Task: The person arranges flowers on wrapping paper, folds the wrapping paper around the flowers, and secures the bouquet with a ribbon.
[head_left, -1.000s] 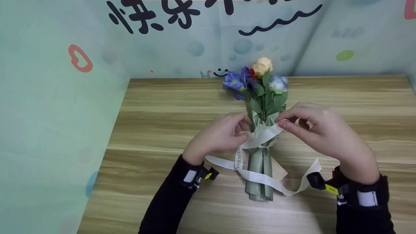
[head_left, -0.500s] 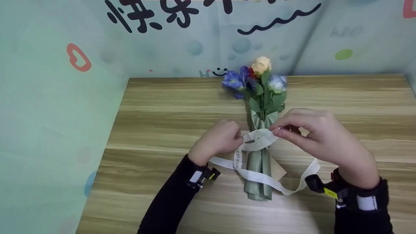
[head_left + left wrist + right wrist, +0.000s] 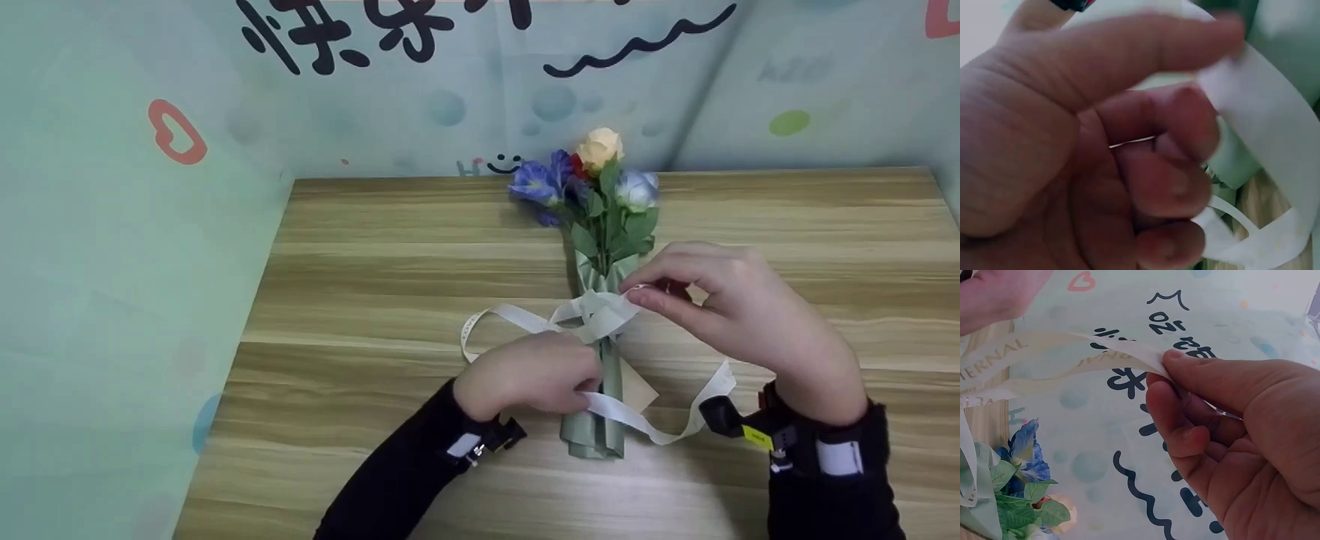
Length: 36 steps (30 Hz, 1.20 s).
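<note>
A bouquet of flowers lies on the table in green wrapping. White ribbon crosses its middle in a loop, with printed letters visible in the right wrist view. My right hand pinches a fold of this ribbon between thumb and index finger, right of the wrapping. Lower down, my left hand is over the wrapping's left side, fingers curled, with a ribbon length at its thumb tip. That ribbon runs out to the right of the hand. The head view hides the left fingertips.
A beige card-like piece sticks out from under the wrapping. The ribbon's free end lies near the right wrist camera. A printed backdrop stands behind the wooden table.
My left hand has moved from beside the ribbon loop down and right to the lower ribbon. A ribbon curl now shows left of the bouquet. My right hand keeps its pinch, shifting slightly.
</note>
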### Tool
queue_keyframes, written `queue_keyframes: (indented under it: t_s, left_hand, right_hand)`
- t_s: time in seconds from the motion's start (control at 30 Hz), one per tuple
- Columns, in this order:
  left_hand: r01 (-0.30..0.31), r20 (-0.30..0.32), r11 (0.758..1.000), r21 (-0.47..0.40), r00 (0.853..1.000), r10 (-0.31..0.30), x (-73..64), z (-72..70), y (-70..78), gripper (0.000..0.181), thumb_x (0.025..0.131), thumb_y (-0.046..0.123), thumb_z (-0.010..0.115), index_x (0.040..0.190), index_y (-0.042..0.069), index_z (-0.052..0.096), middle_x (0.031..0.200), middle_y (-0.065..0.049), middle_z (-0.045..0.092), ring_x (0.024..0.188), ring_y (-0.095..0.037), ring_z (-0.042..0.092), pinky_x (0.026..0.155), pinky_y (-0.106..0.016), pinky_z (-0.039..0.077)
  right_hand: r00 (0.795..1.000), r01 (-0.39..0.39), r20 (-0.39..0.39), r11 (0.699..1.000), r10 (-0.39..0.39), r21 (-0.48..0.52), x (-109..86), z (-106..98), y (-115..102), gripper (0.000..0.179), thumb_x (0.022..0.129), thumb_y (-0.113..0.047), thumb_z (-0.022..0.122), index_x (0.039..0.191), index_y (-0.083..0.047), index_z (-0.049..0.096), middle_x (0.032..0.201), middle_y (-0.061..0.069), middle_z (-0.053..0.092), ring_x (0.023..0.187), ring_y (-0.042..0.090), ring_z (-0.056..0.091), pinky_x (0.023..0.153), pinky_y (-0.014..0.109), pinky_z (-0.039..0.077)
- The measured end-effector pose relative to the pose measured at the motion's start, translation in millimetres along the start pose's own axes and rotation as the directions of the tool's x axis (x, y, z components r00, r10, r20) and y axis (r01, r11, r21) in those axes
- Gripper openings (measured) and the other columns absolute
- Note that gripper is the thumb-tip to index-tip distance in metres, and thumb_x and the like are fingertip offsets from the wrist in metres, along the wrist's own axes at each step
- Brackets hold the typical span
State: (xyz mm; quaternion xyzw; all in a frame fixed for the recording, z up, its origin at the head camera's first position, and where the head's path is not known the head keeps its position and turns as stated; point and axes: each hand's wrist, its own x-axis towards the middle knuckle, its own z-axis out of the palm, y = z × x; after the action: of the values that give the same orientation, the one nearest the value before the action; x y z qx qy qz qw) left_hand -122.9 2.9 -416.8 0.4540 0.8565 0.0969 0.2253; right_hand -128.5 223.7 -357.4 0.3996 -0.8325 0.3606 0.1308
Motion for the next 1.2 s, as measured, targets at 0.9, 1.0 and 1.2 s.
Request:
queue_keyframes:
  t_s: [0.9,1.0,1.2]
  left_hand:
    - [0.042,-0.349,0.996,0.084,0.937,-0.010,43.3,5.3,34.2,0.011,0.096,0.018,0.055,0.099,0.012,0.064,0.073,0.007,0.057,0.068,-0.009,0.058,0.062,-0.023,0.050]
    - [0.020,-0.239,0.999,-0.035,0.971,-0.028,18.2,-16.1,23.2,0.022,0.094,0.016,0.055,0.072,0.017,0.057,0.063,0.008,0.049,0.058,-0.008,0.051,0.054,-0.022,0.042]
    - [0.202,-0.255,0.940,-0.276,0.927,-0.274,-9.5,-38.1,-19.4,0.026,0.092,0.015,0.054,0.067,0.019,0.052,0.062,0.007,0.047,0.054,-0.009,0.046,0.052,-0.024,0.038]
  right_hand:
    - [0.983,-0.169,-0.086,0.981,0.161,-0.098,-1.1,9.7,5.0,0.012,0.090,-0.018,0.073,0.102,-0.022,0.076,0.086,-0.010,0.073,0.066,-0.003,0.054,0.058,0.013,0.043]
    - [0.984,-0.168,-0.072,0.982,0.162,-0.085,-0.9,9.5,4.8,0.013,0.090,-0.018,0.073,0.102,-0.023,0.076,0.084,-0.011,0.071,0.065,-0.003,0.052,0.056,0.013,0.040]
    - [0.992,-0.122,-0.023,0.990,0.120,-0.071,-1.1,5.3,2.4,0.014,0.089,-0.016,0.074,0.101,-0.023,0.075,0.083,-0.013,0.070,0.065,-0.004,0.051,0.056,0.012,0.039]
